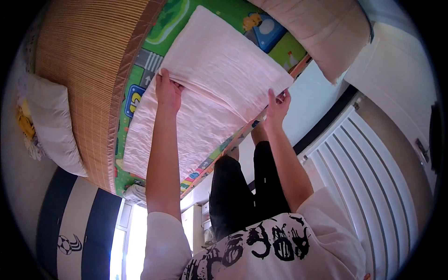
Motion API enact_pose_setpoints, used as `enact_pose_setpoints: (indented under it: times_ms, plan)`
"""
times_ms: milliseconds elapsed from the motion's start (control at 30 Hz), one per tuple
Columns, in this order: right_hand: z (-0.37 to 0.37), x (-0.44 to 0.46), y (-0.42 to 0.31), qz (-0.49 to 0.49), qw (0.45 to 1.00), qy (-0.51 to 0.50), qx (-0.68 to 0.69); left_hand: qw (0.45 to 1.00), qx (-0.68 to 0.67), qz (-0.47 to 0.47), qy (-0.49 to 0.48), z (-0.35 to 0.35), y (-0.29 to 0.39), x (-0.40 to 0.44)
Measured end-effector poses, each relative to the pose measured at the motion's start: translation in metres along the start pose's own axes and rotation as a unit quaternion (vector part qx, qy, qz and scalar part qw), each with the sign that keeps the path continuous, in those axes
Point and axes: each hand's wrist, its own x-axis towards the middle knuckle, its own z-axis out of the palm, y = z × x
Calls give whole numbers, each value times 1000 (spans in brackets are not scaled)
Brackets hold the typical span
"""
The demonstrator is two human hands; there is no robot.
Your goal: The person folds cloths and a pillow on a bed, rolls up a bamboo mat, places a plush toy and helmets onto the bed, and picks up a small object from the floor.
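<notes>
A thin pale pink blanket (pixel 219 60) lies over the colourful printed mat, with its upper part forming a folded layer over the lower, wrinkled part. At the left end of the fold, my left hand (pixel 169 93) pinches the layer's edge between thumb and fingers, and a crease runs from there towards the right. Near the blanket's right corner, my right hand (pixel 277 108) grips the edge, thumb on top and fingers curled beneath. The fingers under the cloth are partly hidden.
A bamboo sleeping mat (pixel 88 60) lies left of the printed mat (pixel 179 28). A beige cushion (pixel 326 32) is at the upper right, a pale pillow (pixel 56 121) at the far left. A white radiator (pixel 364 182) stands on the right.
</notes>
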Motion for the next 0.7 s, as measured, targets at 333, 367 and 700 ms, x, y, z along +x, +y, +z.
enact_pose_setpoints:
  times_ms: [333, 367, 700]
  plan:
    - [-24, 54, -12, 46, 992, -78, 94, 1000, 1, 4, 17, 5, 0, -2]
    - [-24, 51, -12, 63, 989, -96, 92, 1000, -1, 4, 19, 6, 0, -1]
    - [-36, -9, 25, 71, 994, -79, -16, 998, -57, 7, -8, 2, -7, 0]
